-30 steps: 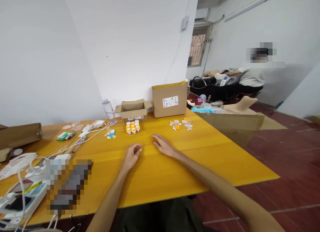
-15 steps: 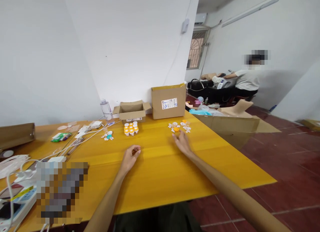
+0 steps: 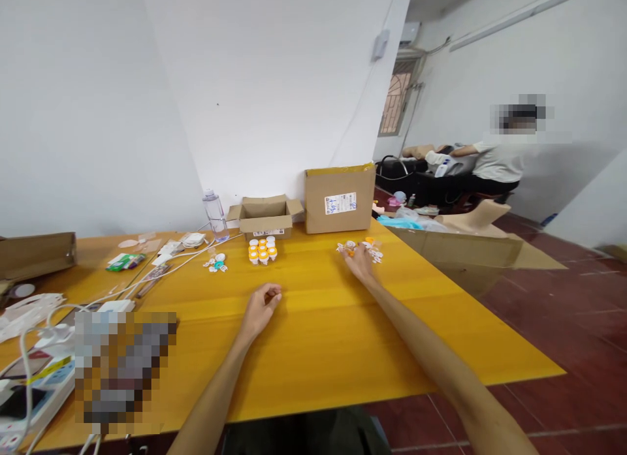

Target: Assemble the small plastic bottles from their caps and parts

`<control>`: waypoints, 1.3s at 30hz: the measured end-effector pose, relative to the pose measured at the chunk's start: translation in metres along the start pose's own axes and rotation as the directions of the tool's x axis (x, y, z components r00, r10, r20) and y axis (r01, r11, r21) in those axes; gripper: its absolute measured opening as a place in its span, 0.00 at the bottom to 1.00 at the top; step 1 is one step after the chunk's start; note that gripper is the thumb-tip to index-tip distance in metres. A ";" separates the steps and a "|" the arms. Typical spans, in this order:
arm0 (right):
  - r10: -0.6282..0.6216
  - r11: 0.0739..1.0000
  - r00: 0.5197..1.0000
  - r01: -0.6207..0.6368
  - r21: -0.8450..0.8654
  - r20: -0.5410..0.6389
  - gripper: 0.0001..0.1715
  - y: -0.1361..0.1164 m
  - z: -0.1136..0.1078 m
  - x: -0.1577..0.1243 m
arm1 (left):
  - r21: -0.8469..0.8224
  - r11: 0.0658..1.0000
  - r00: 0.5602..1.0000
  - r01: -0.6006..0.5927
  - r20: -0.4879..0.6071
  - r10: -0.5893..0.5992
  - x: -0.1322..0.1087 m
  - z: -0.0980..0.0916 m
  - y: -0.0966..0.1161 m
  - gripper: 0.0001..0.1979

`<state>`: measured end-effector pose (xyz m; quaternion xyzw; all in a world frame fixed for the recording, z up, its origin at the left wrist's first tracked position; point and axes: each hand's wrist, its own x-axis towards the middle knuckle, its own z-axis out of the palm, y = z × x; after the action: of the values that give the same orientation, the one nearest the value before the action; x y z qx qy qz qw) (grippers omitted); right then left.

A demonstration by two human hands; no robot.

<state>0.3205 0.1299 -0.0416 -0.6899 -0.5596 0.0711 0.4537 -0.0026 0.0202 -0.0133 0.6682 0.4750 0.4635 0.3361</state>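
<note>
Head view: right hand (image 3: 360, 262) is stretched out far across the yellow counter (image 3: 318, 337), arm nearly straight. Its fingertips are on the near edge of the pile of small white and orange pieces (image 3: 368, 247). The fingers cover part of the pile, so I can't tell if they have pinched one or just lie on top.

Left hand (image 3: 259, 308) rests on the counter nearer the body, well apart from the pile. It is half-curled with the thumb close to the fingertips, and nothing is visible in it.

Between the hands and further back is a tight cluster of small orange-and-white vials (image 3: 262, 251), upright. Just behind them is a small open box (image 3: 264, 213), flaps up. A taller closed box (image 3: 339, 197) with a white label stands beside it against the wall.

A clear water bottle (image 3: 215, 215) stands left of the open box, with a small heap of white and teal bits (image 3: 215, 264) in front of it. White cables (image 3: 44, 311) are at far left.

Another person (image 3: 494, 161) is seated at the back of the room, off to the right.
</note>
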 end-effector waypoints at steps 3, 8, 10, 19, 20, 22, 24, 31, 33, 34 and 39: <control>0.055 0.998 0.997 -0.054 0.009 -0.054 0.31 -0.005 0.001 0.003 | 0.003 1.000 1.000 -0.011 -0.018 0.011 -0.001 0.000 -0.001 0.09; 0.080 0.995 0.997 -0.080 -0.051 -0.010 0.33 -0.015 -0.001 0.009 | 0.005 1.000 1.000 -0.013 0.006 0.013 -0.001 0.000 0.001 0.09; 0.086 0.994 0.996 -0.087 -0.068 -0.015 0.33 -0.019 -0.001 0.012 | 0.002 1.000 1.000 -0.005 0.014 0.005 -0.001 0.000 0.003 0.09; -0.019 1.000 0.992 0.019 0.003 0.127 0.24 -0.022 -0.004 0.036 | -0.008 0.998 0.997 0.056 0.055 -0.056 0.004 0.000 0.005 0.09; -0.039 0.999 0.988 0.037 0.015 0.153 0.23 -0.021 -0.004 0.039 | -0.009 0.998 0.996 0.058 0.067 -0.057 0.006 0.000 0.005 0.09; -0.086 0.996 0.977 0.079 0.040 0.197 0.22 -0.018 -0.005 0.043 | -0.012 0.998 0.994 0.058 0.089 -0.056 0.011 0.000 0.004 0.09; -0.136 0.990 0.964 0.124 0.066 0.227 0.19 -0.017 -0.005 0.043 | -0.010 0.998 0.994 0.057 0.099 -0.056 0.017 0.000 0.003 0.09; -0.272 0.960 0.910 0.234 0.154 0.314 0.07 -0.028 -0.008 0.027 | -0.016 0.997 0.992 0.072 0.102 -0.070 0.038 0.006 -0.001 0.10; -0.320 0.944 0.885 0.265 0.199 0.337 0.06 -0.034 -0.008 0.020 | -0.022 0.998 0.994 0.057 0.097 -0.055 0.042 0.008 -0.003 0.10; -0.340 0.936 0.871 0.276 0.220 0.354 0.06 -0.037 -0.007 0.017 | -0.026 0.998 0.995 0.051 0.088 -0.048 0.043 0.009 -0.004 0.09; -0.390 0.913 0.825 0.287 0.290 0.409 0.07 -0.056 -0.002 -0.006 | -0.058 0.998 0.999 0.022 0.026 -0.021 0.044 0.010 -0.005 0.11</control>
<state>0.2799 0.1219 -0.0037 -0.4889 -0.7536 0.2102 0.3860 0.0107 0.0639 -0.0082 0.6587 0.4641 0.4652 0.3663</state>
